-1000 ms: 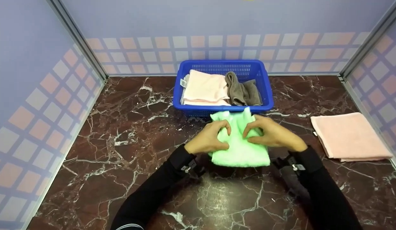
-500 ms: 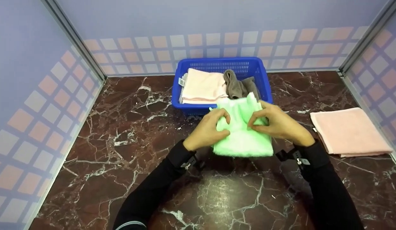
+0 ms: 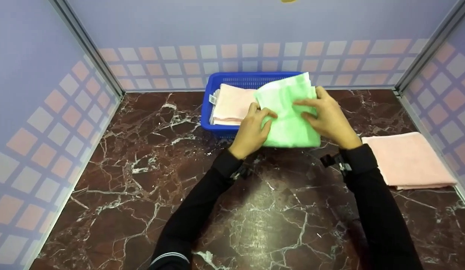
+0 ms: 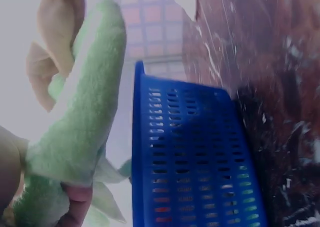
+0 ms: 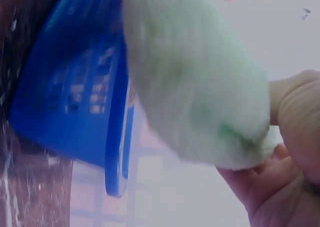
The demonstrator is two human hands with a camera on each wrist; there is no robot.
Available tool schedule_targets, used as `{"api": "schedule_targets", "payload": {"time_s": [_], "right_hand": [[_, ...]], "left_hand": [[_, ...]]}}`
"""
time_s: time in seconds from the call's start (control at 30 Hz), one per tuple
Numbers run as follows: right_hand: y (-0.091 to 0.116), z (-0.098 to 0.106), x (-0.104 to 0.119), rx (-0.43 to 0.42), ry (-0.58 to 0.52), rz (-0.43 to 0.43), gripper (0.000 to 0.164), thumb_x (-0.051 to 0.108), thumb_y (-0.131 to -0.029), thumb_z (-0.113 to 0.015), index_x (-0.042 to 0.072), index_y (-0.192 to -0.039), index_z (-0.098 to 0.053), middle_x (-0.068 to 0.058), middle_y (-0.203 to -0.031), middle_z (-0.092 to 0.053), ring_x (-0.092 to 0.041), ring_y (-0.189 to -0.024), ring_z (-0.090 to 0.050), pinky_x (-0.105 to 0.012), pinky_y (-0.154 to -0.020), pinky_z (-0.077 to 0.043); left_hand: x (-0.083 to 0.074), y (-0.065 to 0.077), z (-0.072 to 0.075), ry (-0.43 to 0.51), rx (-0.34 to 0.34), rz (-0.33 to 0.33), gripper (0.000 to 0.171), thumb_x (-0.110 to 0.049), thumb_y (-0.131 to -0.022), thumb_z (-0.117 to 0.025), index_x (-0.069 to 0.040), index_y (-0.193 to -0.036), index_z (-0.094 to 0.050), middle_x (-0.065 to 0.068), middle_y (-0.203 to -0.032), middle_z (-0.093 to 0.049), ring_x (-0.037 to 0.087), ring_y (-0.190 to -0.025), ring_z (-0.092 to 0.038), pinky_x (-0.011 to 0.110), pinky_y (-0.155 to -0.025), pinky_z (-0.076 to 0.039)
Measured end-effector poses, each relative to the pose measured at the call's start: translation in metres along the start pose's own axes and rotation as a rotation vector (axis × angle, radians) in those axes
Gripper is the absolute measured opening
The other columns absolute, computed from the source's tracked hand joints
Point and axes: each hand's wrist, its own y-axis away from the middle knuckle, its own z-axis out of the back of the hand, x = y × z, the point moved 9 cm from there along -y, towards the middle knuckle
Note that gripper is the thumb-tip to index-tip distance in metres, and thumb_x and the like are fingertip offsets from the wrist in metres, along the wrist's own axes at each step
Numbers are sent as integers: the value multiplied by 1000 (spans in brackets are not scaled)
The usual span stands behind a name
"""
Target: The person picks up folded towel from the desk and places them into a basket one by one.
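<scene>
A folded light-green towel [image 3: 290, 123] hangs in the air above the front and right part of a blue basket [image 3: 206, 112]. At its left side my left hand [image 3: 251, 129] grips it. My right hand [image 3: 331, 118] holds the right side, with the thumb and fingers on either face, as the right wrist view shows. From the left wrist view, the green towel [image 4: 87, 102] is a thick folded roll beside the basket wall [image 4: 195, 137]. In the basket lies a folded pale pink towel [image 3: 234, 101]; the towel in my hands covers the basket's right half.
Another folded pink towel [image 3: 412, 159] lies on the dark marbled tabletop [image 3: 142, 187] to the right. A tiled-pattern wall [image 3: 172, 56] stands close behind the basket, and side panels [image 3: 41, 123] bound the table.
Both hands have lifted the green towel and carried it forward from in front of the basket to over it. The grey towel in the basket is now hidden behind it.
</scene>
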Motion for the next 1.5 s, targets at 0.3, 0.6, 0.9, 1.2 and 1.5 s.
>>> {"api": "schedule_targets", "payload": {"time_s": [0.3,0.6,0.9,1.2,1.5], "right_hand": [[-26,-11,-35,-17,149,-92,61,-10,-75,-55,10,-132,-58,-22,-121,-41,-33,-79,-49,-46,-66,-46],[-37,-39,-63,93,235,-145,69,-11,-71,-56,7,-137,-52,-19,-125,-42,-36,-82,-51,-48,-71,-49],[-35,-70,-86,401,504,-270,53,34,-91,-52,18,-142,-48,-19,-145,-36,-41,-138,-23,-64,-110,-13],[-36,-93,-85,552,647,-286,51,47,-91,-51,20,-134,-58,-12,-154,-31,-36,-147,-4,-64,-111,9],[-37,-96,-83,497,629,-296,48,44,-90,-51,19,-130,-61,-11,-156,-28,-33,-147,-3,-64,-111,9]], "left_hand": [[10,-35,-19,-124,14,15,46,-5,-89,-55,-1,-135,-51,17,-126,-39,24,-93,-56,30,-87,-50],[27,-45,-46,-354,84,0,40,-3,-91,-51,-6,-130,-58,16,-139,-42,30,-116,-53,36,-97,-46],[49,-43,-55,-684,159,77,37,-31,-96,-39,-28,-122,-64,-3,-135,-53,23,-116,-50,38,-92,-44],[53,-42,-64,-770,226,140,47,-47,-99,-30,-28,-118,-68,-6,-125,-58,20,-116,-49,38,-93,-38],[54,-40,-67,-777,268,110,54,-52,-101,-19,-29,-130,-59,-3,-135,-53,21,-125,-45,40,-103,-34]]}}
